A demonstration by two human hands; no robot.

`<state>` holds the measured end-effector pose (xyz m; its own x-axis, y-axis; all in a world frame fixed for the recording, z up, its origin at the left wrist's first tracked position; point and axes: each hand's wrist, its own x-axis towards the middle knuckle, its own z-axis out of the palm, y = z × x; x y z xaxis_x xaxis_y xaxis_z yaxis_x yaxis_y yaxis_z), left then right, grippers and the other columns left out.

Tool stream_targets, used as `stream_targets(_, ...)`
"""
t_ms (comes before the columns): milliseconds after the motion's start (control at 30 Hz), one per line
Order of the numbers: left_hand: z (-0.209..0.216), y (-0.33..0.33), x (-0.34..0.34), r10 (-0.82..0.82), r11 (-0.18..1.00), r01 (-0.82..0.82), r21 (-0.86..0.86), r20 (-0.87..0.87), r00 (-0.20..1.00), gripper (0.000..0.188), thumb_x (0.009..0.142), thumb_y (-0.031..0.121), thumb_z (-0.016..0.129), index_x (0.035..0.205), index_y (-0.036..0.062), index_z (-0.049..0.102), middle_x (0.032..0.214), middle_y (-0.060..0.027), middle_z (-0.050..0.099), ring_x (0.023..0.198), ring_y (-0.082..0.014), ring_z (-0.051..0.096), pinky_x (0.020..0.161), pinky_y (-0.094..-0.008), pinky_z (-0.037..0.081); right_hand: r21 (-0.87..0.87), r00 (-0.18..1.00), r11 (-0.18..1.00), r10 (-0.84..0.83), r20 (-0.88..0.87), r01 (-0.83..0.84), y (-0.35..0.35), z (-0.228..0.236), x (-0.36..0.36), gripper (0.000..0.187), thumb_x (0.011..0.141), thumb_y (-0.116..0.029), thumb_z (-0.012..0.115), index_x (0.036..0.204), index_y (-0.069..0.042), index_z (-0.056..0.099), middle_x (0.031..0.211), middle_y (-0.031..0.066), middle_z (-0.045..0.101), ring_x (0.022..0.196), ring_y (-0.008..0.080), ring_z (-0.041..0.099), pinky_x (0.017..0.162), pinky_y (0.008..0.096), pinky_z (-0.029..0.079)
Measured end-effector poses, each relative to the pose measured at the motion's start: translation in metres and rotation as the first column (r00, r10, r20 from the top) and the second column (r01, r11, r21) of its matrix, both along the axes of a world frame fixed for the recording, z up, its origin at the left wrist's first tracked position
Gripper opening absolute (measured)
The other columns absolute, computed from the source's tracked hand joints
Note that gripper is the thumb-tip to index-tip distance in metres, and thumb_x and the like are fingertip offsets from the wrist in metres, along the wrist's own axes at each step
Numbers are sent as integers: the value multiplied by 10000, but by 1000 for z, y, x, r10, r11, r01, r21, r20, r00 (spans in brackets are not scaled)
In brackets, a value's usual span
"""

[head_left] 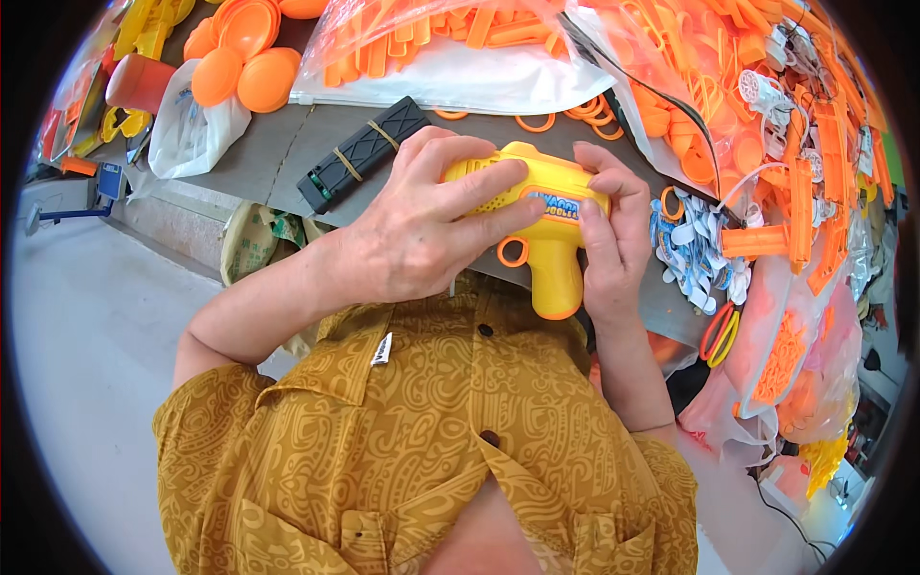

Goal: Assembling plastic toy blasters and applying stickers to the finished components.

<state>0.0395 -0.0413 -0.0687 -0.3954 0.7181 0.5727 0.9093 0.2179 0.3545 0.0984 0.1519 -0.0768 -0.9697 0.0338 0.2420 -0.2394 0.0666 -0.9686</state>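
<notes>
A yellow toy gun with an orange grip end is held level above the bench's near edge, its handle hanging down. My left hand grips its left end, with two fingers stretched across its side by a colourful sticker. My right hand closes round the right end, fingers on top and thumb on the side. An orange ring shows at the front of the handle. Just beyond my left hand lies a black rectangular part wrapped with two rubber bands.
Orange plastic parts fill clear bags along the bench's far side. Several orange round cups sit at the far left by a white bag. Right of my hands lie a pile of stickers and red-and-yellow-handled scissors.
</notes>
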Motion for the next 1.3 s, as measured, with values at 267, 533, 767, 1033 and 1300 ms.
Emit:
stream_targets(267, 14, 0, -11, 127, 990, -99, -101, 317, 940, 647, 608, 171, 703, 1185, 41, 442, 1002, -135, 536, 913, -315, 507, 805, -387, 412, -214, 995, 977, 2, 100, 20, 6, 1, 4, 410, 882, -221, 501, 1195, 0, 354, 1244, 126, 396, 1136, 189, 398, 974, 318, 297)
stream_targets(533, 8, -2, 3, 81, 971, -87, 225, 35, 996, 642, 579, 164, 739, 1142, -21, 492, 960, -151, 536, 821, -294, 513, 717, -372, 440, -34, 965, 998, 62, 256, -56, 11, 27, 8, 550, 817, -263, 584, 1233, -1, 337, 1164, 93, 434, 1062, 164, 442, 903, 289, 365)
stream_targets(767, 53, -17, 15, -177, 977, 211, 39, 703, 689, 739, 527, 288, 799, 1108, -29, 472, 949, -206, 563, 886, -317, 568, 759, -357, 466, 691, 891, 706, 402, -210, -156, -10, 71, 19, 712, 649, -261, 735, 1194, -16, 348, 1024, 193, 462, 862, 330, 519, 685, 364, 466)
stream_targets(1033, 37, -39, 42, -27, 996, 77, -42, 685, 728, 552, 529, 244, 759, 949, -20, 518, 754, -146, 587, 647, -300, 585, 579, -342, 475, 731, 819, 651, 522, -237, -203, -32, 58, 14, 655, 654, -340, 709, 1152, -44, 404, 933, 148, 472, 685, 273, 562, 517, 344, 473)
stream_targets(1300, 38, -103, 67, 205, 979, -105, -176, 873, 443, 526, 537, 285, 766, 913, -13, 548, 798, -126, 601, 743, -209, 602, 666, -316, 474, 605, 792, 655, 607, -63, -453, -89, 43, -1, 607, 671, -277, 701, 1149, -35, 417, 948, 172, 501, 781, 333, 545, 644, 387, 470)
